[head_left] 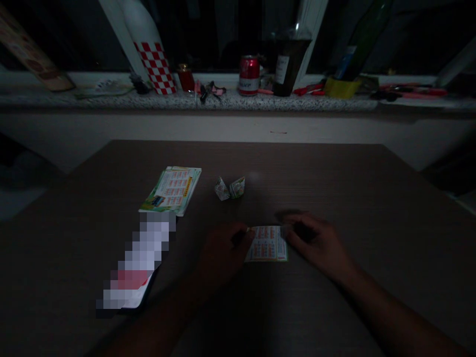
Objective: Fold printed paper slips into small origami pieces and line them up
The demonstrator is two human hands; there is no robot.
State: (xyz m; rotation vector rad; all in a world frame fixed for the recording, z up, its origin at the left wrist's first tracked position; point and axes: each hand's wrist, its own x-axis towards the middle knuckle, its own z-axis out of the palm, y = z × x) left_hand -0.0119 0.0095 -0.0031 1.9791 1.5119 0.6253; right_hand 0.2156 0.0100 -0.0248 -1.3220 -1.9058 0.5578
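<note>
A small printed calendar sheet [267, 244] lies on the table between my hands, with rows of orange and blue print facing up. My left hand [225, 248] pinches its left edge, the thumb lying over the paper. At the upper right corner, the curled fingers and thumb of my right hand [316, 240] close on the same sheet. Just beyond stand two small folded paper pieces [229, 188] with pointed tips, made of similar printed paper. A stack of calendar sheets [173, 191] rests to the left of them.
A phone with a lit, blurred screen [139, 260] lies left of my left arm on the wooden table [316, 168]. Behind, the stone windowsill [223, 103] bears a red can [249, 74], a checkered bottle [158, 67], a dark bottle [290, 64] and a yellow tape roll [342, 88].
</note>
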